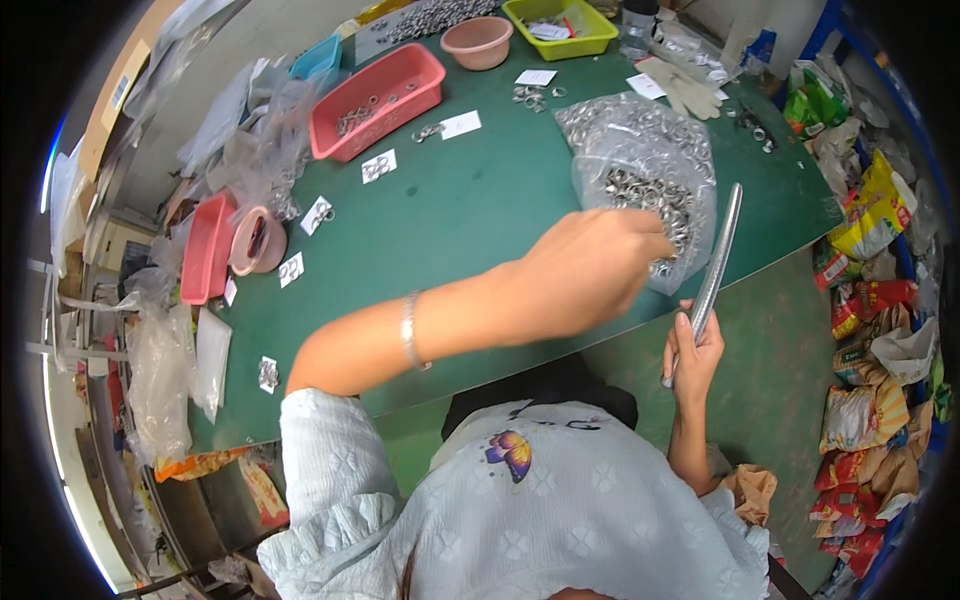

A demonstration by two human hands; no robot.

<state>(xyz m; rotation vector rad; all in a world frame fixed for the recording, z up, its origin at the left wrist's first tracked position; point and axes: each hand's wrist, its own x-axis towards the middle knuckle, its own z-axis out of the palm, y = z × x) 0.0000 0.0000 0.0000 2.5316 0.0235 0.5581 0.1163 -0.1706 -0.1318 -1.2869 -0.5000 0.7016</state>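
Left: 2 red trays (395, 123); top: 1 lime tray (580, 47). Right of centre, the left hand (600, 262), curled, contents unclear, partly hides 1 ring bag (625, 150); the right hand (697, 358) grasps 1 metal rod (713, 278).

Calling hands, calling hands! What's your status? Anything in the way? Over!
Left hand over the rings, grip unclear. Right hand holding metal rod. Rings heaped in clear plastic bag, partly hidden by left hand.
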